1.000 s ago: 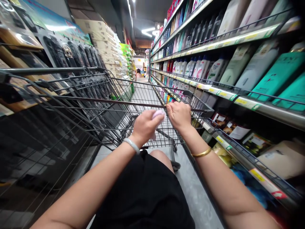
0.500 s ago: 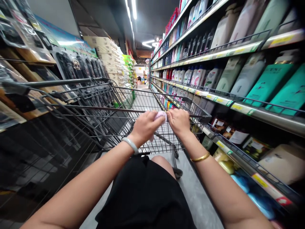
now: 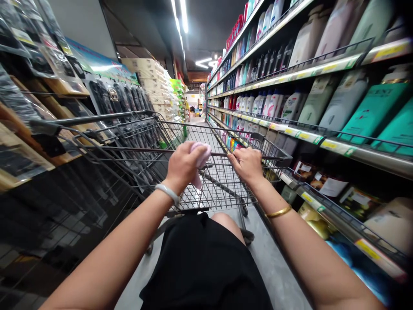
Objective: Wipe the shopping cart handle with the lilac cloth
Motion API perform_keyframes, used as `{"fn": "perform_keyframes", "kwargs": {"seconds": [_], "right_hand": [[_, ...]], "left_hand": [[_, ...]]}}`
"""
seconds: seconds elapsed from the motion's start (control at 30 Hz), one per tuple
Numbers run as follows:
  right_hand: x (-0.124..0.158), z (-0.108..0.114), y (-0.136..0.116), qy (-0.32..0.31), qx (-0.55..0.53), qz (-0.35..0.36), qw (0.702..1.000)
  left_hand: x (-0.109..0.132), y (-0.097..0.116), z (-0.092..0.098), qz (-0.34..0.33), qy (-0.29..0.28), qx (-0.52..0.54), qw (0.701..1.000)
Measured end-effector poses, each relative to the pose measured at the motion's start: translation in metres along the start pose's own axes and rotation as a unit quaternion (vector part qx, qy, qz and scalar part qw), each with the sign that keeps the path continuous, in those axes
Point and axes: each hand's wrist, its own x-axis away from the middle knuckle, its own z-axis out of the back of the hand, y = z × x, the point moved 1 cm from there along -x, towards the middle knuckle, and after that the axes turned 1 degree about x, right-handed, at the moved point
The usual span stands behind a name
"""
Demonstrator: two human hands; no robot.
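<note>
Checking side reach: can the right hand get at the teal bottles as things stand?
Probably yes, if it leaves the cart bar: the right hand shows nothing else in it, and only a low wire rail fronts the teal bottles.

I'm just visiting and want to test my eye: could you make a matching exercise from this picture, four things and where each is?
1. cloth
2. gold bracelet
3. pale bracelet
4. teal bottles

A. on the right arm
B. on a shelf
C. in the left hand
D. on the left arm

Pairs: 1-C, 2-A, 3-D, 4-B
</note>
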Motion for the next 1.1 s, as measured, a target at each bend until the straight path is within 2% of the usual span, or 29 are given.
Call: {"fn": "perform_keyframes", "kwargs": {"seconds": [0.1,0.23,0.33,0.43,0.5,0.57,0.67,0.77,0.83,0.9,0.97,1.1], "right_hand": [[-0.004,-0.003,0.003,-0.005,-0.014,-0.007,1.000],[-0.011,-0.009,0.009,-0.013,-0.024,-0.009,1.000],[-0.019,-0.016,0.017,-0.021,-0.022,-0.003,1.000],[-0.026,-0.024,0.031,-0.039,-0.014,0.002,0.999],[-0.032,-0.028,0.040,-0.057,-0.015,0.003,0.998],[-0.038,-0.029,0.042,-0.071,-0.015,-0.013,0.997],[-0.052,-0.025,0.016,-0.048,-0.006,-0.041,0.998],[-0.063,-0.021,-0.044,-0.038,-0.035,0.014,0.999],[-0.065,-0.023,-0.086,-0.066,-0.067,0.047,0.994],[-0.064,-0.027,-0.113,-0.082,-0.091,0.050,0.991],[-0.061,-0.033,-0.122,-0.074,-0.108,0.050,0.990],[-0.062,-0.045,-0.112,-0.052,-0.124,0.053,0.989]], "left_hand": [[-0.013,-0.002,0.007,0.038,-0.010,0.012,0.999],[-0.001,-0.006,0.008,0.020,-0.058,0.015,0.998],[0.002,-0.026,0.018,0.045,-0.039,0.002,0.998],[-0.008,-0.050,0.033,0.083,0.001,-0.021,0.996],[-0.017,-0.058,0.039,0.102,-0.002,-0.029,0.994],[-0.022,-0.057,0.038,0.101,-0.027,-0.029,0.994],[-0.023,-0.044,0.030,0.070,-0.062,-0.027,0.995],[-0.022,-0.036,0.027,0.054,-0.078,-0.045,0.994],[-0.020,-0.041,0.034,0.049,-0.080,-0.074,0.993],[-0.015,-0.053,0.047,0.051,-0.082,-0.113,0.989],[-0.007,-0.069,0.065,0.065,-0.085,-0.155,0.982],[0.009,-0.097,0.098,0.126,-0.096,-0.223,0.962]]}}
